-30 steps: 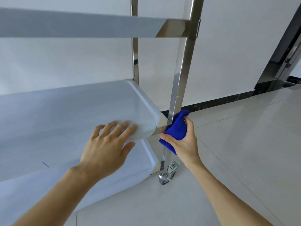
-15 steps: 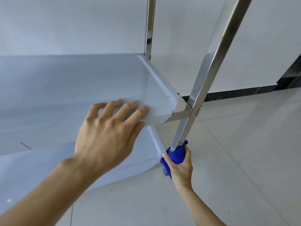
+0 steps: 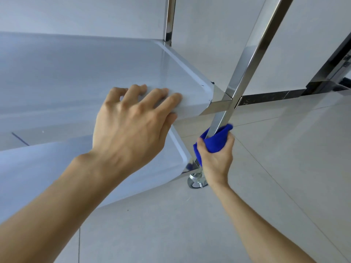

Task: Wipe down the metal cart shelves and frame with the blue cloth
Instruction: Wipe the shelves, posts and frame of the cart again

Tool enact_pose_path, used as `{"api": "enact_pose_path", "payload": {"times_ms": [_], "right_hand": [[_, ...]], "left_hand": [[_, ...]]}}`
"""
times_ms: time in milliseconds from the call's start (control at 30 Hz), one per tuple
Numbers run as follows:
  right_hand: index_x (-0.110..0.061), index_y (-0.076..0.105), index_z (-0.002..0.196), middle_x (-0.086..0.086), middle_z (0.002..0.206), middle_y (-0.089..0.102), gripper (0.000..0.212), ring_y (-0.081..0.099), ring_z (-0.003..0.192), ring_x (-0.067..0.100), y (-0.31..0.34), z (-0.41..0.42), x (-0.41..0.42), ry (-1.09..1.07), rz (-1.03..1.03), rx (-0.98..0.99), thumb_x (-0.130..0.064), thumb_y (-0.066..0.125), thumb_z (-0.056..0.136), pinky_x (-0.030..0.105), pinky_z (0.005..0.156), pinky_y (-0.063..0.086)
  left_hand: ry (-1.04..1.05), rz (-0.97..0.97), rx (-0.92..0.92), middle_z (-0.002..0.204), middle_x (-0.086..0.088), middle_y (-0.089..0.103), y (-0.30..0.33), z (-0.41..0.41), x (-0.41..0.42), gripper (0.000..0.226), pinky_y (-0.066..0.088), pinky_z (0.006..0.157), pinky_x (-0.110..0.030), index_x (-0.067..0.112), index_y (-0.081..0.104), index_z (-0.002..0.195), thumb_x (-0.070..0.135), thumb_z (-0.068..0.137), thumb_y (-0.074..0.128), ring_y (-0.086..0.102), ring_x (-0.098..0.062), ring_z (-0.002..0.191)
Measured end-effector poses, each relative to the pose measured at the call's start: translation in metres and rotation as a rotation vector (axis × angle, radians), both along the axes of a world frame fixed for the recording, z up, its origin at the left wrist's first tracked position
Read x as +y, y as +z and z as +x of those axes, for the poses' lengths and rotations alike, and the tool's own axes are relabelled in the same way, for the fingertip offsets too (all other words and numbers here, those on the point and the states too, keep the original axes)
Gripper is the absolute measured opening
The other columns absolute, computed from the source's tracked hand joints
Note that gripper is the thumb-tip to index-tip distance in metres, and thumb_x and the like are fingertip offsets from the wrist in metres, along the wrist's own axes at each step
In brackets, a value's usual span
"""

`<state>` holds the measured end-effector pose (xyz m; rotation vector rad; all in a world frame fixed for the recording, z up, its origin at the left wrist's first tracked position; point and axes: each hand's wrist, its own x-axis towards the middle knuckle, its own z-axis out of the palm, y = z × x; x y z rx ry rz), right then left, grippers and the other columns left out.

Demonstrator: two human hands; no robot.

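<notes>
Gripping the blue cloth around the cart leg, the right hand is risking the cart rolling; the left hand, fingers flat, is bracing the shelf.

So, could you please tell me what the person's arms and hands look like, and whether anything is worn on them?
Both arms are bare as far up as the picture shows, with no sleeves in view. The left hand and the right hand carry no gloves, and no rings, watch or wristband can be seen on the fingers or wrists. No markings show.
</notes>
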<state>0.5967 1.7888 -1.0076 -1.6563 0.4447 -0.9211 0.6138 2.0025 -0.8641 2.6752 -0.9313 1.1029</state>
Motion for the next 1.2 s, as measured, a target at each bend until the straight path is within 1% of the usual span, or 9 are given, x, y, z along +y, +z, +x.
{"api": "enact_pose_path", "payload": {"times_ms": [133,267,433,567,733,833,1000,1067,1200], "right_hand": [[-0.038,0.051,0.11,-0.003,0.109,0.067,0.05,0.072,0.091,0.022,-0.047,-0.019,-0.001,0.145,0.043,0.237,-0.023,0.084,0.074,0.041,0.071,0.062],[-0.049,0.058,0.102,-0.017,0.101,0.07,0.05,0.07,0.084,0.002,-0.021,-0.037,-0.005,0.15,0.043,0.186,-0.023,0.087,0.071,0.016,0.059,0.057],[-0.036,0.054,0.124,-0.026,0.11,0.067,0.063,0.063,0.103,-0.006,0.068,-0.073,-0.003,0.041,-0.233,-0.009,-0.032,0.088,0.071,0.009,0.082,0.05],[-0.047,0.046,0.129,-0.021,0.13,0.054,0.065,0.05,0.121,-0.006,0.164,-0.087,0.013,-0.015,-0.595,-0.063,-0.039,0.083,0.076,0.009,0.1,0.04],[-0.038,0.04,0.145,-0.007,0.141,0.04,0.083,0.034,0.134,0.013,0.239,-0.057,0.025,0.262,-1.268,0.447,-0.039,0.084,0.075,0.037,0.117,0.03],[-0.039,0.025,0.153,-0.01,0.15,0.03,0.104,0.029,0.137,0.014,0.22,-0.039,0.03,0.398,-1.242,0.798,-0.037,0.088,0.07,0.034,0.114,0.032],[-0.035,0.026,0.151,-0.009,0.147,0.029,0.096,0.026,0.137,0.016,0.165,-0.029,0.028,0.209,-1.226,0.473,-0.035,0.084,0.075,0.036,0.111,0.035],[-0.032,0.03,0.15,-0.005,0.144,0.034,0.091,0.031,0.133,0.02,0.165,-0.021,0.028,0.144,-1.315,0.431,-0.041,0.082,0.075,0.036,0.11,0.035],[-0.028,0.038,0.148,-0.004,0.142,0.04,0.084,0.033,0.133,0.021,0.166,-0.009,0.039,0.188,-1.329,0.371,-0.045,0.08,0.077,0.036,0.111,0.035]], "left_hand": [[-0.019,0.004,0.016,0.129,0.005,0.066,-0.002,-0.001,0.004,0.036,0.044,0.087,-0.045,0.027,0.058,0.131,0.036,0.104,0.037,0.062,-0.035,0.115],[-0.185,-0.098,0.087,0.134,0.006,0.061,0.006,-0.004,0.012,0.039,0.037,0.098,-0.041,0.028,0.054,0.137,0.033,0.099,0.047,0.055,-0.029,0.122],[-0.422,-0.476,0.327,0.129,0.009,0.061,0.025,-0.019,0.039,0.031,0.039,0.099,-0.04,0.031,0.06,0.128,0.028,0.098,0.05,0.053,-0.024,0.118],[-0.194,-0.155,0.358,0.135,0.002,0.056,0.048,-0.011,0.079,0.036,0.031,0.107,-0.044,0.035,0.054,0.132,0.041,0.097,0.049,0.047,-0.03,0.125],[-0.101,-0.046,0.455,0.137,0.006,0.053,0.046,-0.014,0.123,0.044,0.033,0.105,-0.043,0.039,0.047,0.136,0.051,0.093,0.052,0.048,-0.027,0.124],[-0.087,0.024,0.394,0.139,0.014,0.049,0.039,-0.013,0.144,0.049,0.032,0.104,-0.039,0.044,0.04,0.138,0.054,0.092,0.053,0.046,-0.02,0.127],[0.077,0.104,0.252,0.155,0.01,0.033,0.028,-0.018,0.158,0.068,0.022,0.114,-0.046,0.045,0.025,0.148,0.06,0.089,0.055,0.033,-0.023,0.142],[0.152,0.163,0.213,0.151,0.009,0.04,0.025,-0.021,0.164,0.076,0.028,0.11,-0.051,0.042,0.032,0.147,0.059,0.081,0.065,0.041,-0.026,0.138],[0.123,0.103,0.089,0.121,-0.006,0.071,0.013,-0.016,0.176,0.083,0.052,0.077,-0.057,0.018,0.067,0.127,0.006,0.049,0.092,0.069,-0.036,0.102]]}}
